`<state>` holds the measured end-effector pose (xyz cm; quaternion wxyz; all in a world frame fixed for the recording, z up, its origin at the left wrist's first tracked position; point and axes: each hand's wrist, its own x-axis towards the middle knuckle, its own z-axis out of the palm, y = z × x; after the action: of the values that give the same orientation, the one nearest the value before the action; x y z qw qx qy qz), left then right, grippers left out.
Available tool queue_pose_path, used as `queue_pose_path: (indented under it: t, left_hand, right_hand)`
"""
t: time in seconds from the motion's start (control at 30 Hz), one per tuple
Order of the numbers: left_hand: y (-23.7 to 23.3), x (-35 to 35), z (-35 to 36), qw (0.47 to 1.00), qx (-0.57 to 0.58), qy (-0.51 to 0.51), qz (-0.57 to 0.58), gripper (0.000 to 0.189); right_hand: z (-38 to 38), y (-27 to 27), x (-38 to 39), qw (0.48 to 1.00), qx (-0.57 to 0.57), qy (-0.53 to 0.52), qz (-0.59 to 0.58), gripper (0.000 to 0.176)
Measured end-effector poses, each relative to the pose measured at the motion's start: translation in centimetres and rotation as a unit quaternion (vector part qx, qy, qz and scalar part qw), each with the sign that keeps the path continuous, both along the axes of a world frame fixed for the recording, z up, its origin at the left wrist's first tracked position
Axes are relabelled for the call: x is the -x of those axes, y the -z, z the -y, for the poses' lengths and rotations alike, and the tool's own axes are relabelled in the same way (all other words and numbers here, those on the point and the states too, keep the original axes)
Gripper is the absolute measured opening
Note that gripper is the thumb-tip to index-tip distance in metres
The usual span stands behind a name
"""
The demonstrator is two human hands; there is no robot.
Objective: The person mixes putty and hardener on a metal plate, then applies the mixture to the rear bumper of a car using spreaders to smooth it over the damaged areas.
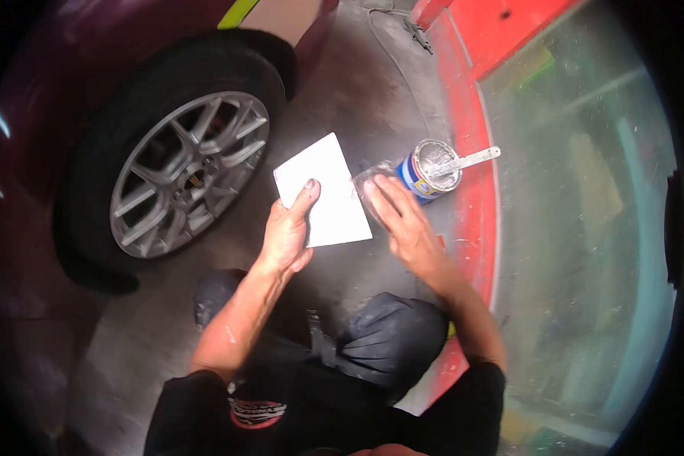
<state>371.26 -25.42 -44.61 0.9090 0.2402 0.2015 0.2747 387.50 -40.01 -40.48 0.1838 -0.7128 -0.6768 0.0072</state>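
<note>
A flat white board (328, 199) is gripped by my left hand (290, 226), with the thumb on its face and the fingers beneath. My right hand (404, 224) is at the board's right edge, its fingers pressed on a thin, greyish, partly see-through spreader (372, 188). A faint smudge shows on the board near the spreader. Just beyond my right fingers is an open blue can (412, 176) with a whitish, smeared inside. A pale stick (476, 157) rests in the can and juts out to the right over its rim.
At the left stands a dark red car (30, 182) with a black tyre (91, 163) and silver wheel (194, 176). A red-framed glass panel (577, 228) is on the right. A cable (387, 49) lies on the grey floor. My knees are below the board.
</note>
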Motion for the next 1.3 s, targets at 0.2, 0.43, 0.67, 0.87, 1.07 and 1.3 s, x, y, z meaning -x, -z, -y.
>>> queue_pose_path:
  t: [0.2, 0.43, 0.67, 0.87, 1.07, 1.3]
  left_hand:
    - [-1.2, 0.2, 0.2, 0.987, -0.115, -0.078, -0.076, 0.034]
    - [-0.8, -0.1, 1.2, 0.967, -0.169, -0.099, -0.165, 0.035]
    - [-0.8, -1.1, 2.2, 0.958, -0.197, -0.088, -0.189, 0.033]
    - [0.0, -2.3, 2.2, 0.965, -0.19, -0.046, -0.176, 0.03]
    - [-1.0, -2.9, 2.0, 0.986, -0.102, -0.062, -0.114, 0.03]
    - [-0.2, -1.8, 1.9, 0.939, -0.274, -0.036, -0.206, 0.037]
  right_hand:
    - [1.2, -1.2, 1.0, 0.995, -0.052, 0.083, 0.029, 0.063]
    - [1.3, -4.3, 2.0, 0.983, -0.126, 0.075, 0.111, 0.046]
    - [1.2, -3.2, 1.2, 0.983, -0.111, 0.035, 0.143, 0.044]
    - [2.5, -0.6, 0.0, 0.997, -0.074, -0.003, -0.01, 0.051]
    - [2.2, 2.7, -0.5, 0.953, -0.122, -0.008, -0.278, 0.064]
    - [2.8, 0.5, -2.3, 0.995, -0.056, 0.077, 0.019, 0.061]
